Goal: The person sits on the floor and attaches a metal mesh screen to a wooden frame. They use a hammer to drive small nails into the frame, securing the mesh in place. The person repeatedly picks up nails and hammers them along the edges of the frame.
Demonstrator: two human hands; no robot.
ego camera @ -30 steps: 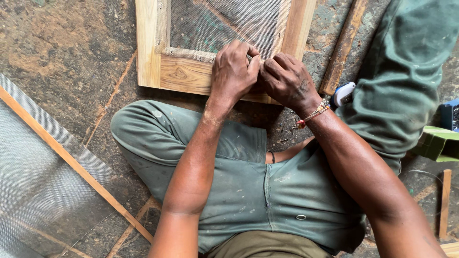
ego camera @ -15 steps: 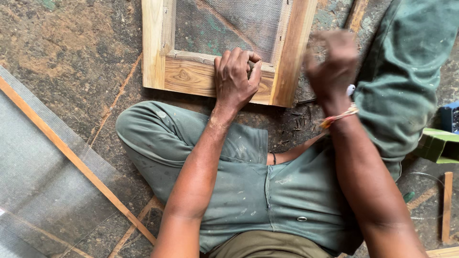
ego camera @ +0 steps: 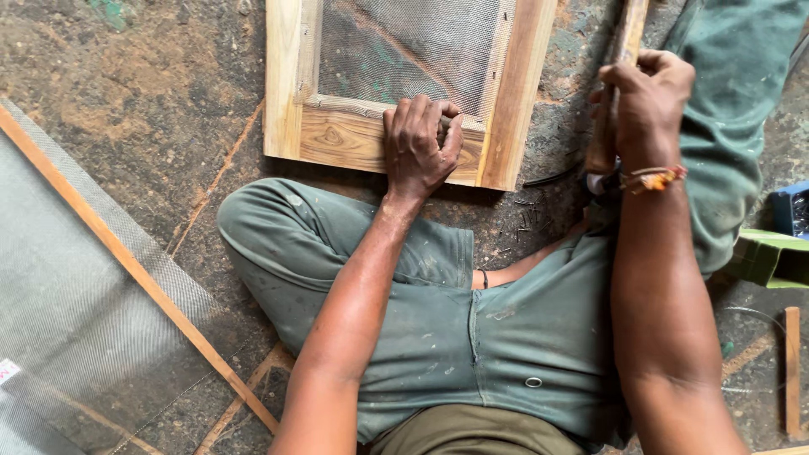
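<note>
A wooden frame with grey wire mesh lies on the ground in front of my crossed legs. My left hand is closed on the frame's lower rail, pinching something small against the wood that I cannot make out. My right hand, a thread band on its wrist, is wrapped around a long wooden handle at the right of the frame. The handle's lower end is hidden behind my wrist. Small nails lie scattered on the ground below the frame's right corner.
A sheet of grey mesh edged by a thin wooden strip lies at the left. At the right are a green block, a blue object and a short wooden stick.
My right hand has left the frame's lower rail, swung to the right and taken hold of the wooden handle. My left hand has stayed on the rail.
</note>
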